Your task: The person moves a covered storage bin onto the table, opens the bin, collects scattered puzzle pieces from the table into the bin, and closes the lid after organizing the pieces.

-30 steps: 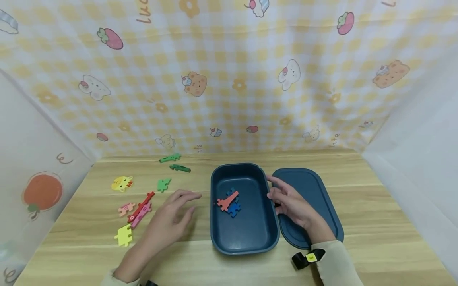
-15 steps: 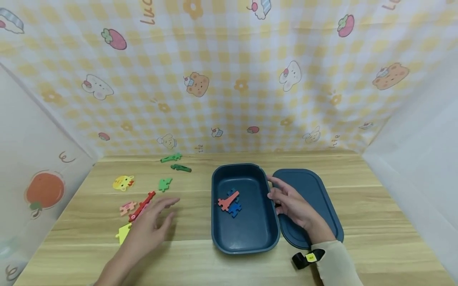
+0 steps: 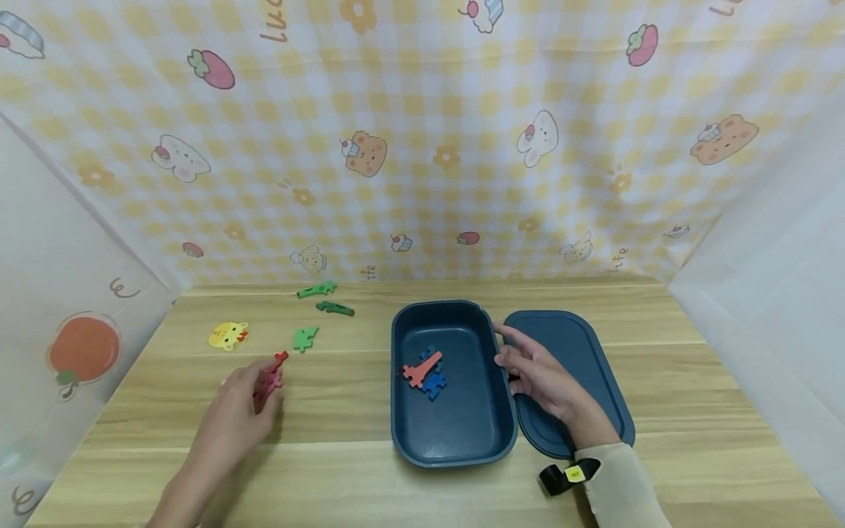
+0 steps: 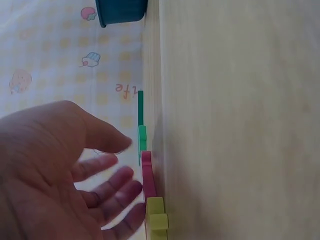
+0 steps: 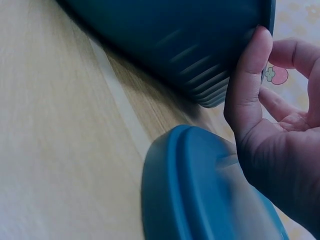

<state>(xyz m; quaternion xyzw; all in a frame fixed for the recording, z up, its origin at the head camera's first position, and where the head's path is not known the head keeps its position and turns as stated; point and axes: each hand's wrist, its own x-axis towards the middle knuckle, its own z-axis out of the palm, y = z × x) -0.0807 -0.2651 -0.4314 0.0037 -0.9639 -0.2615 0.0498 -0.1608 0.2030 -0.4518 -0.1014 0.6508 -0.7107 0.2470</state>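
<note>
Makeshift tabletop booth: wooden table (image 3: 422, 484) walled by cartoon-print cloth (image 3: 422, 147).

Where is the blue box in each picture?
Head: the blue box sits in the middle of the table, right hand at its right rim.
Left wrist: only a corner at the top edge.
Right wrist: its wall fills the top.
Shared landmark: the wooden table.

Bright, even light; blurry wrist views.
</note>
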